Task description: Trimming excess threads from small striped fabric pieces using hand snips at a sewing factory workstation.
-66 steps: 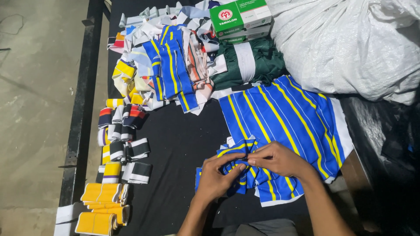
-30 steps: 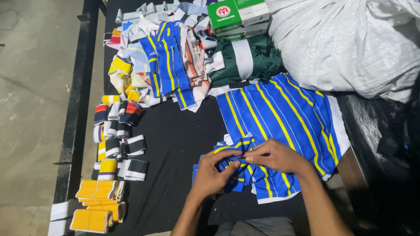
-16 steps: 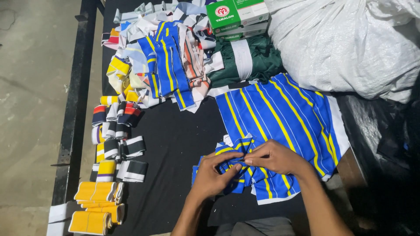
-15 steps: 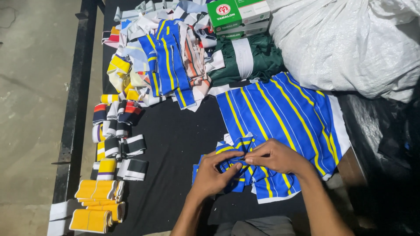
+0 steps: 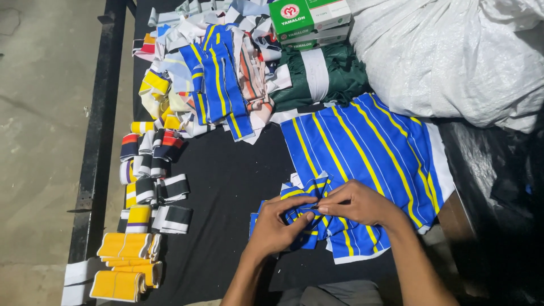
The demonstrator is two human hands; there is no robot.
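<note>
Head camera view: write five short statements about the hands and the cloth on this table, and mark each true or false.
1. Both hands pinch a small blue strip with yellow stripes. True: the left hand and right hand meet on the strip.
2. The large striped cloth is red and white. False: the large cloth is blue with yellow stripes.
3. Yellow folded bands lie at the table's near left corner. True: the yellow bands sit there.
4. The green boxes stand beside the hands. False: the green boxes are at the far edge, above the dark green cloth.
5. A white sack fills the far right. True: the white sack lies there.
</note>
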